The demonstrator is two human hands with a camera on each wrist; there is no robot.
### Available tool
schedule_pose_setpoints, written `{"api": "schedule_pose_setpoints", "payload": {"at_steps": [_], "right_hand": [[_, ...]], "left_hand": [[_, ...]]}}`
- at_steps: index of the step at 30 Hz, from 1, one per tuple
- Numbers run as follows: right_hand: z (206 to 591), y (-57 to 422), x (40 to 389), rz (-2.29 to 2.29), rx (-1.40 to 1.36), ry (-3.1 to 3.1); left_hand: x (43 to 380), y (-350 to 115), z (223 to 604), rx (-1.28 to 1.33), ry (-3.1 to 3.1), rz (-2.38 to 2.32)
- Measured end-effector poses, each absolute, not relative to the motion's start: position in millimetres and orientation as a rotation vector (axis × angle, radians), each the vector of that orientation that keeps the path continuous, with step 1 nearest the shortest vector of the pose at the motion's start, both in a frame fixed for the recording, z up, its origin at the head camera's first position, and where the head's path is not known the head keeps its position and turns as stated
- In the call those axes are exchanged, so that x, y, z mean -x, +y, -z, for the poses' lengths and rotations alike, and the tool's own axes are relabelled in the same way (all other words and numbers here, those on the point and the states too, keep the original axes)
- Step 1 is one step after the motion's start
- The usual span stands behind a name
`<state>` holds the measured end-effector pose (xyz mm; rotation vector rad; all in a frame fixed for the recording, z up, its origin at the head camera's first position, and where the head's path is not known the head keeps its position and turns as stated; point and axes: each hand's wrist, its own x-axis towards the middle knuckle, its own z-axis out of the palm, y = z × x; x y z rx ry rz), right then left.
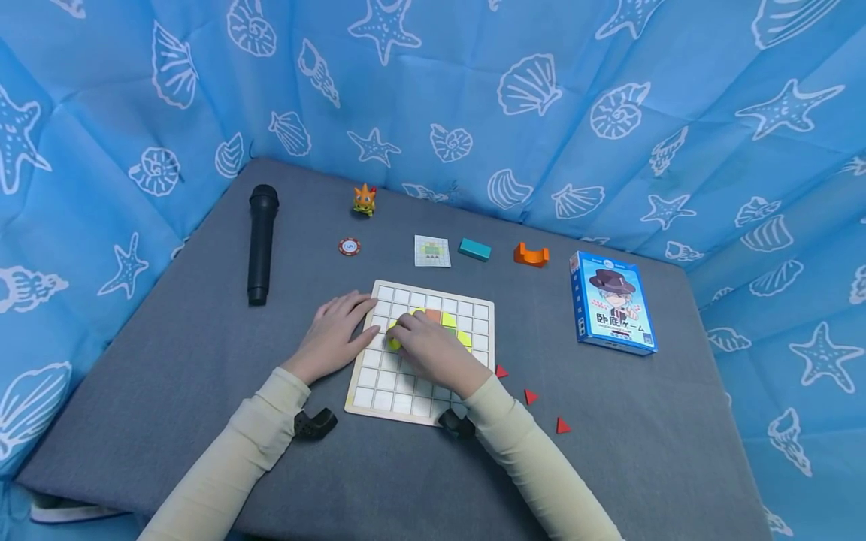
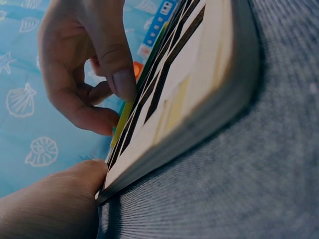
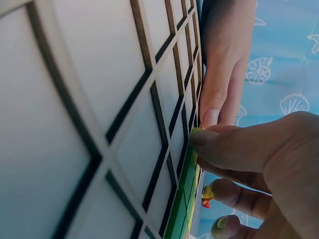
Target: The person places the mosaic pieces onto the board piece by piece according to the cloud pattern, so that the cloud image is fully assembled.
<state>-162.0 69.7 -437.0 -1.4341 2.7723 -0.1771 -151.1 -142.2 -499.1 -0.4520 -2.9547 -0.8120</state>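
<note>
A white gridded board point(image 1: 379, 379) with a pale wooden rim lies on the grey table. My left hand point(image 1: 336, 334) rests at its left edge, fingers straight, thumb against the rim. My right hand point(image 1: 433, 347) is over the middle of the board. Its thumb and fingers pinch a yellow tile point(image 1: 394, 343) close on the grid, left of centre. Beyond that hand, several yellow tiles point(image 1: 464, 338) and an orange tile point(image 1: 433, 316) sit in the grid. Green tiles point(image 3: 178, 214) show beside the right fingertips in the right wrist view. The hand covers part of the pattern.
Red triangles point(image 1: 531, 396) lie right of the board. Behind it are a pattern card point(image 1: 431, 252), a teal block point(image 1: 475, 249) and an orange piece point(image 1: 531, 255). A boxed game point(image 1: 613, 303) stands right; a microphone point(image 1: 261, 244), poker chip point(image 1: 349, 246) and small figure point(image 1: 364, 200) lie left.
</note>
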Motion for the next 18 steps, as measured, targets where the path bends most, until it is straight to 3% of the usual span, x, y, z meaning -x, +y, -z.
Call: {"api": "schedule_pose_setpoints", "payload": {"at_steps": [18], "right_hand": [[442.2,67.3,162.0,0.187,1.406,2.837]], "left_hand": [[151.2,-142.6,499.9,0.448,-2.958,0.816]]}}
